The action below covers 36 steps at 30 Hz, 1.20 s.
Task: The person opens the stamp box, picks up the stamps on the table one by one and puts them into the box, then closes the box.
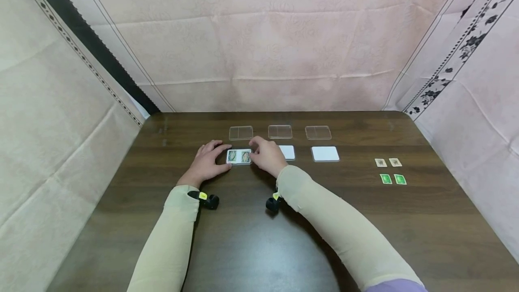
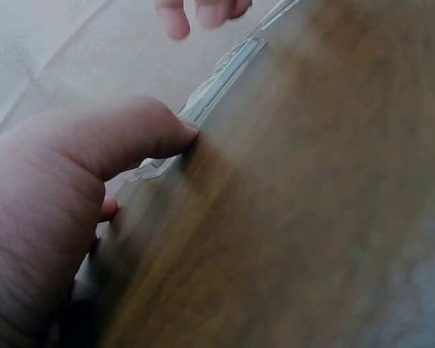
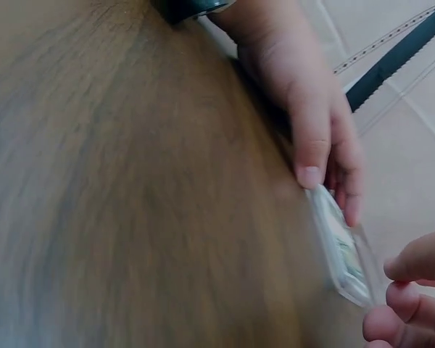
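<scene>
A shallow clear plastic case (image 1: 239, 157) with a white insert and two small stamp-like pictures lies flat on the table. At its left end, my left hand (image 1: 206, 162) steadies it between thumb and index finger. The left wrist view shows the left thumb (image 2: 141, 134) against the case's near edge (image 2: 221, 87). My right hand (image 1: 267, 156) hovers by the case's right end with bent fingers. In the left wrist view the right fingertips (image 2: 206, 11) appear raised above the case, apart from it. The right wrist view shows the case (image 3: 341, 250) between both hands.
Behind stand three clear rectangular covers, left (image 1: 241, 133), middle (image 1: 279, 131) and right (image 1: 318, 132). A white-filled case (image 1: 287, 152) is partly behind my right hand; another (image 1: 325, 154) lies further right. Two pale stamp-like pieces (image 1: 380, 162) and two green ones (image 1: 386, 179) lie right.
</scene>
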Tool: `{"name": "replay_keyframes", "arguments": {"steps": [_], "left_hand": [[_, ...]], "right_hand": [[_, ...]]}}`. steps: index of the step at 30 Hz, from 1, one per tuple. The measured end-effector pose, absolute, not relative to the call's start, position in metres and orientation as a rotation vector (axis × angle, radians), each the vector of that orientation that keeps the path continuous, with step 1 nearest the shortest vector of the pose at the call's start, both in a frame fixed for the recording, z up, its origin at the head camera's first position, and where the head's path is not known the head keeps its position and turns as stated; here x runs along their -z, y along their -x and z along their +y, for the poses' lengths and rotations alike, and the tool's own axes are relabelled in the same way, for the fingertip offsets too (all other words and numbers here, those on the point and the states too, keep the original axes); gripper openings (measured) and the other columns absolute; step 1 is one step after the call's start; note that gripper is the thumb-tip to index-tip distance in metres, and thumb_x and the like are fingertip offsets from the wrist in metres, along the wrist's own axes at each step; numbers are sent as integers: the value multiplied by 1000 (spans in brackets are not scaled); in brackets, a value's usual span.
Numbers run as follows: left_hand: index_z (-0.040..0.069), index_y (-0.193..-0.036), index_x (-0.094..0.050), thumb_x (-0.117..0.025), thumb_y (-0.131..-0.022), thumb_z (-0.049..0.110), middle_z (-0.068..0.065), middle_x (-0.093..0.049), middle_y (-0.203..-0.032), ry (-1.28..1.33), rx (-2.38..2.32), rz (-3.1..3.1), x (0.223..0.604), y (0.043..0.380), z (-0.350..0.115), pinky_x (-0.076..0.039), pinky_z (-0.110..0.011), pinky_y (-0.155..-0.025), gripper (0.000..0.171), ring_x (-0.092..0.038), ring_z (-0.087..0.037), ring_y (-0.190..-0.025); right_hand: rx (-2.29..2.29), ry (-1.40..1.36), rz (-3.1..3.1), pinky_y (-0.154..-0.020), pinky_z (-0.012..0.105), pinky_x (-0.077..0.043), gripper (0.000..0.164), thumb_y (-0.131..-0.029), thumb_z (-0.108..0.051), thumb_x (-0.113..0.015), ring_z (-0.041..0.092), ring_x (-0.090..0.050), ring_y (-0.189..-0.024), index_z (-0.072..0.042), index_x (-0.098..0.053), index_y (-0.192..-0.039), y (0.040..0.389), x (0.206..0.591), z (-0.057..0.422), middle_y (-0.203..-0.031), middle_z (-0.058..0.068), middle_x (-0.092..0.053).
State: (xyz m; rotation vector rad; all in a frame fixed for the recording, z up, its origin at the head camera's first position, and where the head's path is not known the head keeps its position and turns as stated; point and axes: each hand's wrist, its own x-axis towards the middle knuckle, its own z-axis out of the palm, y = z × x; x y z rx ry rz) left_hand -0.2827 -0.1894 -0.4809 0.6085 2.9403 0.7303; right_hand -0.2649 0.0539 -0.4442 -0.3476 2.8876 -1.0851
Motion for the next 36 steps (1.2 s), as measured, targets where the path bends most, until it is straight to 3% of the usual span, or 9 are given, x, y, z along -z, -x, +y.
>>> {"name": "replay_keyframes", "arguments": {"steps": [7,20,28,36], "left_hand": [[24,-151,-48,-71,-89,44,-13,-32,-160,-605,-723,2944,481,283,-190,-7,-56,-122,69,-24,-34,-149],[24,-144,-55,-75,-85,44,-13,-37,-155,-647,-804,3021,481,278,-184,-10,-60,-119,66,-24,-39,-144],[23,-138,-59,-76,-84,45,-5,-46,-150,-766,-892,3062,481,271,-147,-7,-58,-120,61,-28,-31,-142],[22,-140,-57,-71,-87,50,-1,-49,-148,-845,-657,3140,484,271,-101,-3,-58,-121,62,-28,-30,-144]], "right_hand": [[1081,392,2959,-65,33,-52,31,-95,-24,-69,13,-62,-68,-16,-63,-125,259,441,86,-82,-4,-66],[1148,334,2983,-66,37,-50,32,-96,-23,-68,16,-61,-61,-12,-63,-126,247,429,154,-83,1,-66],[1154,269,2997,-63,36,-53,33,-98,-23,-67,18,-63,-64,-11,-61,-128,243,419,195,-89,5,-67],[1138,224,3026,-60,37,-51,34,-98,-23,-66,21,-63,-68,-10,-61,-129,238,416,228,-90,8,-68]]}}
